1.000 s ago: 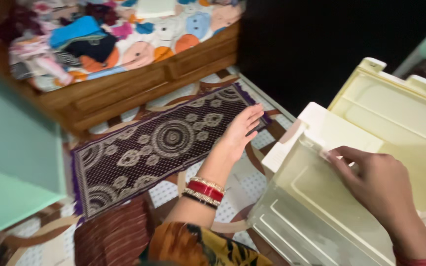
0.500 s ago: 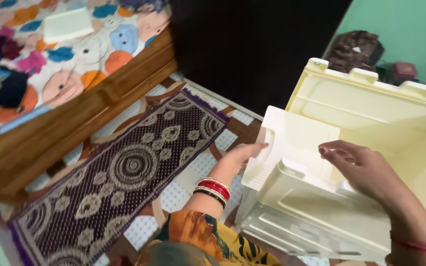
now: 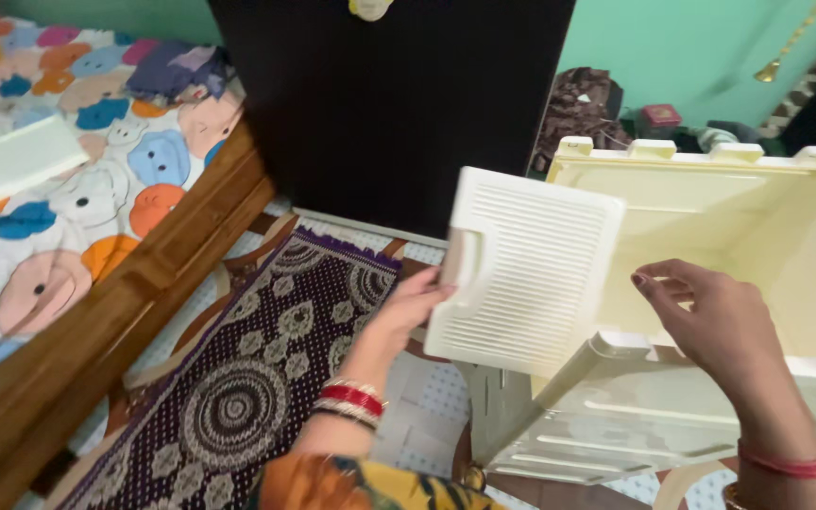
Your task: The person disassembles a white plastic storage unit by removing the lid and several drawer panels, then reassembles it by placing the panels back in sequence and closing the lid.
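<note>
Bedding with cartoon faces in orange, blue and pink covers the bed [image 3: 59, 203] along the left, edged by a brown wooden frame [image 3: 125, 312] that runs down to the lower left corner. Behind everything stands a wide black cabinet [image 3: 389, 104] against a green wall [image 3: 682, 47]. On the right sits a cream plastic crate [image 3: 739, 236], open side up, with raised pegs along its far rim and a second cream section fitted under it. A dark purple rug [image 3: 247, 378] with round cream patterns lies on the tiled floor between the bed and the crate. A flat white pad [image 3: 21, 156] rests on the bedding.

A cream ribbed panel [image 3: 526, 269], roughly square with a handle recess on its left edge, is held upright and slightly tilted in front of the crate's left wall. The left hand [image 3: 413, 307] grips it at the lower left edge, fingers curled round the edge near the recess; red and white bangles [image 3: 351, 399] sit on that wrist. The right hand [image 3: 705, 316] hovers just to the right of the panel, above the crate's front rim, fingers loosely bent and holding nothing. A thin red band [image 3: 786, 463] circles the right wrist.
</note>
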Motion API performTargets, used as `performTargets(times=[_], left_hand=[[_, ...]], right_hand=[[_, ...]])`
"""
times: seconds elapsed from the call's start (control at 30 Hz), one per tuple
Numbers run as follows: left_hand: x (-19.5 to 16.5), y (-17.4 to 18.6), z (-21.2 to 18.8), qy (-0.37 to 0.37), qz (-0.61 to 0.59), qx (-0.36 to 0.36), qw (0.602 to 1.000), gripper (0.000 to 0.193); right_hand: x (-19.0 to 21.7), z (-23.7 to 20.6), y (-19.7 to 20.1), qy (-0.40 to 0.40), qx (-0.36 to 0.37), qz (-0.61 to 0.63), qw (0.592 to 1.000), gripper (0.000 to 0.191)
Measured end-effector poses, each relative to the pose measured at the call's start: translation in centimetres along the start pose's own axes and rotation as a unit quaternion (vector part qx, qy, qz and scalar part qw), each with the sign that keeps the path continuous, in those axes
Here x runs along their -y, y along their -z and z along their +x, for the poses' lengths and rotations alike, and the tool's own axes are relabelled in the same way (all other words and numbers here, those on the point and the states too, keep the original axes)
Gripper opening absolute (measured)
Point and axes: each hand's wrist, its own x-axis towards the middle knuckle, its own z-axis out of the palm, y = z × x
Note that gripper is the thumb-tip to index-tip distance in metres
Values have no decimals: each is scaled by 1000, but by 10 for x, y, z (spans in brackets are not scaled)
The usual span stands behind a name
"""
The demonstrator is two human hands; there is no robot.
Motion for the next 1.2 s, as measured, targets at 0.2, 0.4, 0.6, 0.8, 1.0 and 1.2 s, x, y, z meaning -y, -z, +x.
performTargets(times=[0.2,0.4,0.6,0.8,1.0,1.2], left_hand=[[-36,62,-32,8,-61,-109,992,57],[-43,98,-50,-67,-199,-172,962,49],[-25,114,-77,-85,-278,-223,930,53],[-25,127,-101,-122,-342,-268,892,55],[-32,152,-108,-191,-356,-289,868,60],[-41,206,-89,-171,-329,-349,861,58]], right_hand=[[27,-6,-14,-2,-25,39,999,29],[79,11,-40,80,11,70,994,28],[138,14,-98,3,166,270,948,56],[201,5,-147,-75,345,402,845,54],[261,16,-199,-50,392,562,727,47],[316,55,-247,-56,398,629,666,44]])
